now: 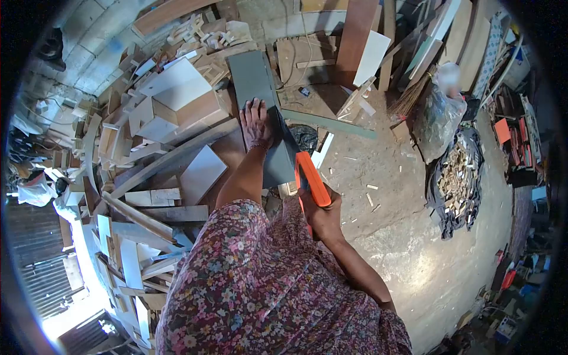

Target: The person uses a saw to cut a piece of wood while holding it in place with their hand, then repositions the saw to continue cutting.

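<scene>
A long dark grey board (249, 74) lies lengthwise in front of me. My left hand (257, 125) rests flat on its top with the fingers spread. My right hand (324, 214) is wrapped round the orange handle (313, 180) of a handsaw. The dark saw blade (287, 137) points forward along the board's right edge. Whether its teeth sit in the wood, I cannot make out. Part of the handle is hidden behind my fingers.
Wood offcuts and white panels (204, 171) are piled on the left. A green-grey strip (331, 122) lies on the floor beyond the saw. To the right are a clear plastic bag (435, 124) and a dark cloth heaped with wood scraps (458, 177). Planks (355, 41) lean at the back.
</scene>
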Demonstrator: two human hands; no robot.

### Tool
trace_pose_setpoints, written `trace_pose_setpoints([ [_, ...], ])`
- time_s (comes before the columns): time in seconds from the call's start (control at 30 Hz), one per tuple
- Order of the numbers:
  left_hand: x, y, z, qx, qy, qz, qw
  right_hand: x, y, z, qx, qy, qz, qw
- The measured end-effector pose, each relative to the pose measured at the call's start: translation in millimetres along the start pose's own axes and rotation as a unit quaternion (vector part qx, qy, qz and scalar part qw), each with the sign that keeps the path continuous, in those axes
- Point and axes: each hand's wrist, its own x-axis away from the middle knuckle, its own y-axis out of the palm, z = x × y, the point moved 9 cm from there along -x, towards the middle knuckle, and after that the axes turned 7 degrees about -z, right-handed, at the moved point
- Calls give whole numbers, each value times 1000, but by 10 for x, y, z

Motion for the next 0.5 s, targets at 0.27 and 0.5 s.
trace_pose_setpoints([
  [0.27, -31, -12, -45, -43, 14, 2, 999, -872, 331, 296, 120, -98, 19, 988],
  [0.5, 53, 35, 3, -37, 33, 30, 998, -112, -106, -146, 88, -40, -8, 995],
])
